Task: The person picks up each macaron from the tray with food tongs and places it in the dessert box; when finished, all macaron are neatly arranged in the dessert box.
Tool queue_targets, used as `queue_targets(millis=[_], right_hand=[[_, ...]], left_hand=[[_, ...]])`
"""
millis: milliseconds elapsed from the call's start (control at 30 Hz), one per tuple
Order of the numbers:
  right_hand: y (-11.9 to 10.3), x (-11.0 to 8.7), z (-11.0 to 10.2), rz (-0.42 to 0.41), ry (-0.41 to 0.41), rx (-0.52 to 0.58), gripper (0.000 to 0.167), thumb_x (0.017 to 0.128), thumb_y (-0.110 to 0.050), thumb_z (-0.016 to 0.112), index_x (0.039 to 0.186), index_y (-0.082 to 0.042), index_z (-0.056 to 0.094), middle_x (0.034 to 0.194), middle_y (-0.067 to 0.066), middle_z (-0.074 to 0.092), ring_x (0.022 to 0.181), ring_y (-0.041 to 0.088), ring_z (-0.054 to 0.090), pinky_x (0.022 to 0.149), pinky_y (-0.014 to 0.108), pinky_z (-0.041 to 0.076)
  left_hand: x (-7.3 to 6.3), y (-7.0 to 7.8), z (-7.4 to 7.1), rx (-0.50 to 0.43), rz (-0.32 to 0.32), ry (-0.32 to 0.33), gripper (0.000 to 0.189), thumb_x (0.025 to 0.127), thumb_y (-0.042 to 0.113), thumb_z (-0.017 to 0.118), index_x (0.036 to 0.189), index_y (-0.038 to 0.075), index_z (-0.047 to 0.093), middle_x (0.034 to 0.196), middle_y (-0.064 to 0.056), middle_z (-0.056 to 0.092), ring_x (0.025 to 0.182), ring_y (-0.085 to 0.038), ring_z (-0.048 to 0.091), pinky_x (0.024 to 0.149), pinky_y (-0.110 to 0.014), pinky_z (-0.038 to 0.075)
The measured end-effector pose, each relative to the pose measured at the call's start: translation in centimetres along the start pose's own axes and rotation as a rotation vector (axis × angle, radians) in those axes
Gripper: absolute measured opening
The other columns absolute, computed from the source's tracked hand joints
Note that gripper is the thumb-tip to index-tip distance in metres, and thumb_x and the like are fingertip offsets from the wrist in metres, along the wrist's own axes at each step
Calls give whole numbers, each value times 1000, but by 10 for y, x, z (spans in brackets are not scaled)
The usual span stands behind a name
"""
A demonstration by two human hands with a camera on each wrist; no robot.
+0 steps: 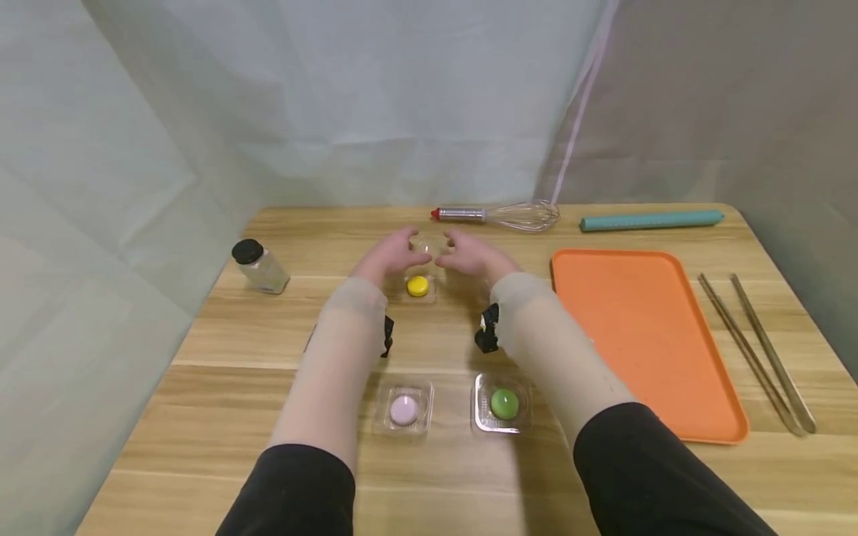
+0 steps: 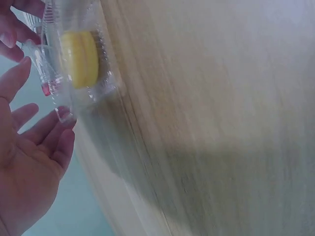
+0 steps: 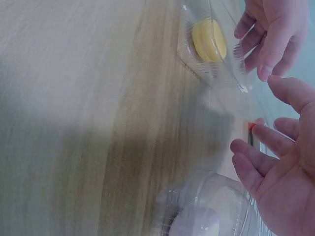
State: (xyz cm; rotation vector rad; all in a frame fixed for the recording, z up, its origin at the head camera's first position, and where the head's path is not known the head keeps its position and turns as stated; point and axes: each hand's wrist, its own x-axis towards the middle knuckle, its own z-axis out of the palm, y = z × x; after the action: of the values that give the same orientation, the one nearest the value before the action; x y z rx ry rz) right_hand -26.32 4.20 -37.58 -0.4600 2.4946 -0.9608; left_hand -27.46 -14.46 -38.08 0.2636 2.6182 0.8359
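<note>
A yellow macaron [image 1: 418, 286] sits in a clear plastic box [image 2: 106, 88] toward the back of the table. Clear plastic of the box [image 1: 427, 244] also shows between the two hands. My left hand [image 1: 397, 254] is at its left side, fingers loosely bent, with fingertips right at the plastic edge in the left wrist view. On the opposite side, my right hand [image 1: 474, 257] has its fingers spread and slightly bent, with nothing in its grasp. Another clear box [image 3: 231, 196] holding a pale macaron [image 3: 194, 223] lies below the right hand in the right wrist view.
Nearer me are clear boxes with a lilac macaron [image 1: 404, 410] and a green macaron [image 1: 505, 404]. A whisk [image 1: 523, 216] and teal rod [image 1: 650, 220] lie at the back. An orange tray [image 1: 637, 335] and metal tongs [image 1: 751, 342] are right; a black-capped jar [image 1: 263, 268] is left.
</note>
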Motion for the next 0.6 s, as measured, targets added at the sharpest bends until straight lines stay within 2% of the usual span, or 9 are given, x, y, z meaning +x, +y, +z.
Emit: queue_targets(millis=[167, 233, 433, 600], right_hand=[[-2, -2, -7, -37, 30, 10, 74, 91, -30, 57, 148, -3, 19, 145, 18, 35, 130, 34, 35, 107, 48, 27], [-2, -3, -10, -56, 44, 14, 74, 90, -28, 59, 147, -2, 20, 144, 18, 36, 127, 33, 40, 106, 45, 29], [6, -7, -13, -120, 99, 69, 68, 90, -23, 62, 145, -2, 28, 141, 17, 42, 120, 31, 49, 102, 40, 37], [10, -18, -13, -166, 101, 136, 65, 89, -18, 64, 143, -2, 32, 137, 16, 46, 115, 29, 54, 95, 38, 44]], left_hand=[[-1, 2, -7, -100, 26, 12, 75, 89, 34, 62, 148, 8, 23, 141, -22, 38, 125, -35, 41, 100, -48, 36], [-2, 1, -10, -119, 41, 22, 77, 87, 32, 66, 147, 8, 24, 139, -22, 40, 122, -34, 43, 99, -47, 38], [-8, 1, -17, -68, 125, 7, 85, 81, 19, 72, 147, 3, 21, 125, -22, 47, 107, -29, 46, 92, -43, 41], [-18, -1, -19, -68, 187, -4, 87, 81, 15, 72, 148, 1, 18, 116, -21, 47, 99, -26, 44, 87, -39, 40]])
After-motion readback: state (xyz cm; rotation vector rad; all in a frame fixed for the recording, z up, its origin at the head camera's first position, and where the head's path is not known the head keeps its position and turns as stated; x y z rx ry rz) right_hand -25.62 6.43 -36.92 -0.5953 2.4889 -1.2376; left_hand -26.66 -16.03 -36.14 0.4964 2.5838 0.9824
